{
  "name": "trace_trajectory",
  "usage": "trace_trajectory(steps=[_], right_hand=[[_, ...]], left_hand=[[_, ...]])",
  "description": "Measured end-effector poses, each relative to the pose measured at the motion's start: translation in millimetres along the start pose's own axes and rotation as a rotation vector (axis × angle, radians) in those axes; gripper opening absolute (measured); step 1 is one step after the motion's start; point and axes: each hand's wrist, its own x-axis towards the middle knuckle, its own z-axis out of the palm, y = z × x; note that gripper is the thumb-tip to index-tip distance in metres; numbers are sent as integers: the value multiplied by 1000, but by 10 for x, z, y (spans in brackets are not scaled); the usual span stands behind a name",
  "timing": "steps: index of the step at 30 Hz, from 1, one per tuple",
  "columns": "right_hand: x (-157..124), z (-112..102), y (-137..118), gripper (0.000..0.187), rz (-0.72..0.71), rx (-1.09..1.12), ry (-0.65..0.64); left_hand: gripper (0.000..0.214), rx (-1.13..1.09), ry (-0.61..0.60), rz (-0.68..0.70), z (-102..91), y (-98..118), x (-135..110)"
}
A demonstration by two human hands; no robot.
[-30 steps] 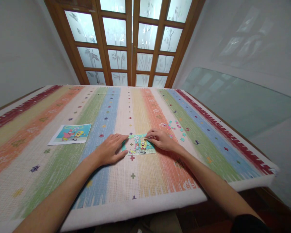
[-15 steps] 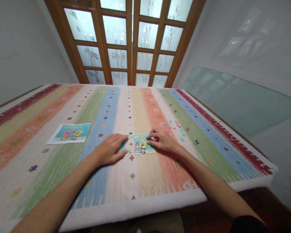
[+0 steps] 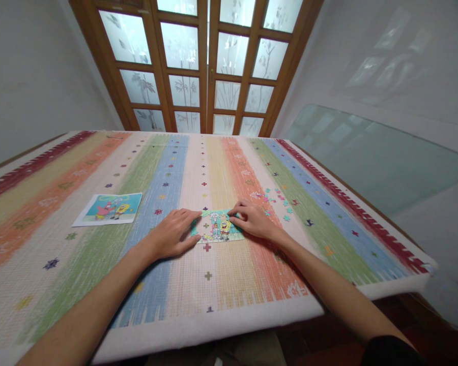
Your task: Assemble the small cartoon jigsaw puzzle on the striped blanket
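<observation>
A partly assembled jigsaw puzzle (image 3: 215,234) with cartoon figures lies flat on the striped tablecloth in front of me. A gap on its left part shows the cloth through. My left hand (image 3: 176,231) rests at the puzzle's left edge, thumb and fingers apart along its border. At the upper right of the puzzle, my right hand (image 3: 254,218) has thumb and forefinger pinched together over the pieces. Whatever is between those fingertips is too small to make out. Loose puzzle pieces (image 3: 287,210) lie scattered just beyond my right hand.
A printed cartoon picture (image 3: 112,209) on white paper lies left of my left hand. The striped tablecloth (image 3: 221,284) covers the table up to its near edge. Wooden doors with frosted panes (image 3: 183,91) stand behind the table, and a glass panel (image 3: 366,147) leans at the right wall.
My right hand has shifted very slightly left and up over the puzzle's right part. My left hand stays at the left edge.
</observation>
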Motion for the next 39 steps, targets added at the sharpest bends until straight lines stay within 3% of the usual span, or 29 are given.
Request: trace_trajectory(steps=[32, 36, 39], right_hand=[[2, 68, -73, 15, -32, -71, 58], [11, 18, -21, 17, -35, -54, 58], [21, -102, 96, 18, -28, -82, 128]], left_hand=[[48, -20, -8, -10, -13, 14, 1], [47, -18, -3, -1, -25, 20, 4], [48, -15, 0, 4, -26, 15, 5]])
